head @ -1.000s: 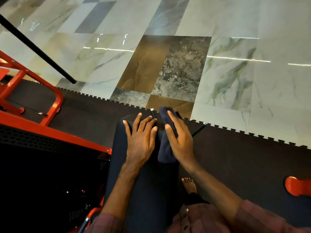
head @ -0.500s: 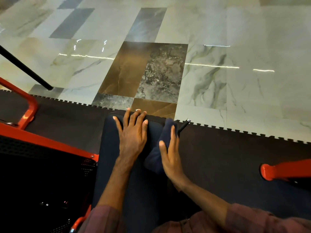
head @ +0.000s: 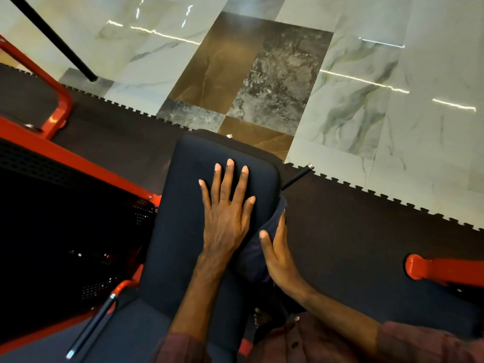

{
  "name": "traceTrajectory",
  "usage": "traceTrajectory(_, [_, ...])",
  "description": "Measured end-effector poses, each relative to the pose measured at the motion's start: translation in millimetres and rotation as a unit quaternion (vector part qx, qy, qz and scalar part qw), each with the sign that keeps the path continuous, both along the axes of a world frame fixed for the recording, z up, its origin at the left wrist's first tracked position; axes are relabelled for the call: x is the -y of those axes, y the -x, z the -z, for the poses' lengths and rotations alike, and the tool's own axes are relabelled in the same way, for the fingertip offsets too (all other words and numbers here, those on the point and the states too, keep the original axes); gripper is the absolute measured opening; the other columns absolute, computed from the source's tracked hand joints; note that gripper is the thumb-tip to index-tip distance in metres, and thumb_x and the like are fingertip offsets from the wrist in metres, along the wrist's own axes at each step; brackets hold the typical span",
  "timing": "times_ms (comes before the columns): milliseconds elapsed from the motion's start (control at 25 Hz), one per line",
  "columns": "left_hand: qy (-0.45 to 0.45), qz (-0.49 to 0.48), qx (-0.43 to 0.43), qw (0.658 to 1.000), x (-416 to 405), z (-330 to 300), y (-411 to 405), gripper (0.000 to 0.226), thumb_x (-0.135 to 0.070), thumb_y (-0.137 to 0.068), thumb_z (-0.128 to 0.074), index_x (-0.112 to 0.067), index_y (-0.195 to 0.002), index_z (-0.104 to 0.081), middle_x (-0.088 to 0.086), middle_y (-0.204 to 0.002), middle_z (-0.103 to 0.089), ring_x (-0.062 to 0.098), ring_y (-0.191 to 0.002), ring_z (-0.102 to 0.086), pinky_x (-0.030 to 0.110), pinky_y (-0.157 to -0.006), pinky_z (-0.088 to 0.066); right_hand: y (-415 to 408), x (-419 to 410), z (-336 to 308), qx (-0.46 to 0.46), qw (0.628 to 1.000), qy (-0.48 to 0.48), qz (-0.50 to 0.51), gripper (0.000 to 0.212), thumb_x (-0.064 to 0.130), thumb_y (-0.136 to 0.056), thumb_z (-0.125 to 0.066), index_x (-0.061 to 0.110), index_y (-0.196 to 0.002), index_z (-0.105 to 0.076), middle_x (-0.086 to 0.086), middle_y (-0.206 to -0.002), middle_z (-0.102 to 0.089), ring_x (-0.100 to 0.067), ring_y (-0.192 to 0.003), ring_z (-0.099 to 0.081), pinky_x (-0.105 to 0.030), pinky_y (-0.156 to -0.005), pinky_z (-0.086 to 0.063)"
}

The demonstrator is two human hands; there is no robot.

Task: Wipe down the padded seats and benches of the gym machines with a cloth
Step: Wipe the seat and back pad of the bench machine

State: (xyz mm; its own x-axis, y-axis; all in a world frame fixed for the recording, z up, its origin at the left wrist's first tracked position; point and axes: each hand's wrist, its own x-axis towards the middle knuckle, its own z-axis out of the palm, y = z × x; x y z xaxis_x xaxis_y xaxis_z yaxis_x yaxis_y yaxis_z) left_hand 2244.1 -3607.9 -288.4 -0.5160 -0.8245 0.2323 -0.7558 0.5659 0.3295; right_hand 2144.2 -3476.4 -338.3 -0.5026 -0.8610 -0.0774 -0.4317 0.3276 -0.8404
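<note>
Flat, left hand (head: 225,218) rests on pad (head: 183,205); right hand (head: 279,254) presses cloth (head: 258,247).

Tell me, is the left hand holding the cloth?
No, the left hand lies flat with spread fingers on the pad, while the right hand presses the cloth against the pad's side.

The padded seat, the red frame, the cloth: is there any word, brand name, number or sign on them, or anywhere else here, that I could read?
None: no readable text shows in the head view.
The padded seat is plain dark fabric, no label.
The cloth under the right hand shows no tag.
The red frame bears no lettering.
The left hand lies flat on the seat and may hide a small part.
Bright streaks on the marble floor are reflections, not writing.
</note>
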Motion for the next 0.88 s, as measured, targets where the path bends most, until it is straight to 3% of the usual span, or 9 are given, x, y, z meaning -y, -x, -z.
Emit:
traceTrajectory(160, [-0.030, -0.015, 0.002, 0.999, -26, 15, -17, 0.064, -0.042, -0.112, -0.045, -0.021, -0.168, -0.023, 0.009, -0.177, -0.004, 0.032, -0.164, 0.001, 0.071, -0.124, -0.013, 12, 32, -8, 0.150, 0.987, 0.049, 0.034, 0.072, 0.032, -0.113, -0.044, 0.010, -0.167, -0.003, 0.007, -0.172, -0.003, 0.018, -0.152, -0.001, -0.008, -0.122, -0.004])
traceTrajectory(240, [-0.057, -0.029, 0.006, 0.998, -41, 22, -26, 0.064, -0.042, -0.113, -0.046, -0.024, -0.169, -0.020, 0.007, -0.177, 0.000, 0.031, -0.164, 0.004, 0.070, -0.124, -0.015, 1, 14, -1, 0.104, 0.994, 0.026, 0.024, 0.074, 0.043, -0.112, -0.040, 0.012, -0.168, -0.002, 0.008, -0.174, 0.000, 0.006, -0.158, -0.001, -0.020, -0.128, -0.004])
traceTrajectory(320, [-0.087, -0.045, 0.010, 0.995, -59, 30, -35, 0.067, -0.044, -0.112, -0.047, -0.027, -0.169, -0.017, 0.005, -0.178, 0.004, 0.029, -0.164, 0.006, 0.069, -0.124, -0.017, -21, -26, 15, 0.034, 0.999, 0.000, -0.018, 0.085, 0.062, -0.108, -0.030, 0.008, -0.168, -0.004, -0.004, -0.176, 0.000, -0.012, -0.162, -0.001, -0.030, -0.131, 0.000])
traceTrajectory(360, [-0.100, -0.051, 0.012, 0.994, -71, 35, -41, 0.068, -0.045, -0.111, -0.047, -0.028, -0.169, -0.015, 0.004, -0.178, 0.005, 0.029, -0.164, 0.007, 0.069, -0.124, -0.018, -29, -41, 21, 0.040, 0.999, 0.005, -0.033, 0.087, 0.063, -0.108, -0.031, 0.005, -0.167, -0.004, -0.006, -0.176, 0.000, -0.010, -0.162, 0.001, -0.027, -0.130, 0.003])
traceTrajectory(480, [-0.124, -0.060, 0.015, 0.990, -99, 49, -55, 0.068, -0.046, -0.112, -0.046, -0.030, -0.169, -0.013, 0.001, -0.177, 0.008, 0.028, -0.164, 0.005, 0.067, -0.124, -0.022, -25, -23, 19, 0.131, 0.991, 0.018, -0.010, 0.078, 0.040, -0.110, -0.044, 0.009, -0.167, -0.002, -0.001, -0.175, 0.003, 0.010, -0.155, 0.008, -0.025, -0.130, 0.003])
traceTrajectory(560, [-0.145, -0.066, -0.004, 0.987, -112, 57, -63, 0.064, -0.044, -0.113, -0.042, -0.030, -0.169, -0.014, -0.001, -0.177, 0.008, 0.026, -0.164, 0.004, 0.066, -0.123, -0.025, -19, -13, 25, 0.146, 0.989, 0.029, 0.019, 0.075, 0.039, -0.111, -0.043, 0.017, -0.169, 0.000, 0.002, -0.177, 0.004, 0.004, -0.158, 0.006, -0.035, -0.132, 0.000])
traceTrajectory(680, [-0.154, -0.071, -0.016, 0.985, -131, 69, -71, 0.065, -0.042, -0.113, -0.040, -0.025, -0.169, -0.012, -0.001, -0.178, 0.007, 0.024, -0.164, 0.006, 0.065, -0.122, -0.028, -40, -48, 54, 0.045, 0.999, 0.020, 0.000, 0.074, 0.046, -0.111, -0.038, 0.013, -0.168, -0.003, -0.003, -0.177, 0.003, -0.010, -0.162, 0.003, -0.043, -0.133, -0.003])
traceTrajectory(800, [-0.160, -0.068, -0.009, 0.985, -150, 83, -81, 0.066, -0.041, -0.113, -0.041, -0.023, -0.170, -0.011, 0.000, -0.177, 0.009, 0.024, -0.164, 0.008, 0.065, -0.122, -0.028, -70, -83, 65, 0.152, 0.988, -0.003, -0.027, 0.078, 0.050, -0.107, -0.038, 0.017, -0.167, 0.001, 0.000, -0.175, 0.005, -0.007, -0.161, 0.003, -0.041, -0.132, -0.007])
traceTrajectory(880, [-0.161, -0.064, -0.008, 0.985, -157, 92, -87, 0.065, -0.043, -0.114, -0.037, -0.021, -0.170, -0.011, 0.001, -0.177, 0.008, 0.025, -0.164, 0.008, 0.063, -0.125, -0.025, -67, -67, 63, 0.209, 0.978, 0.017, 0.005, 0.078, 0.042, -0.107, -0.041, 0.017, -0.167, 0.000, -0.002, -0.176, 0.003, -0.011, -0.162, 0.000, -0.032, -0.132, -0.005])
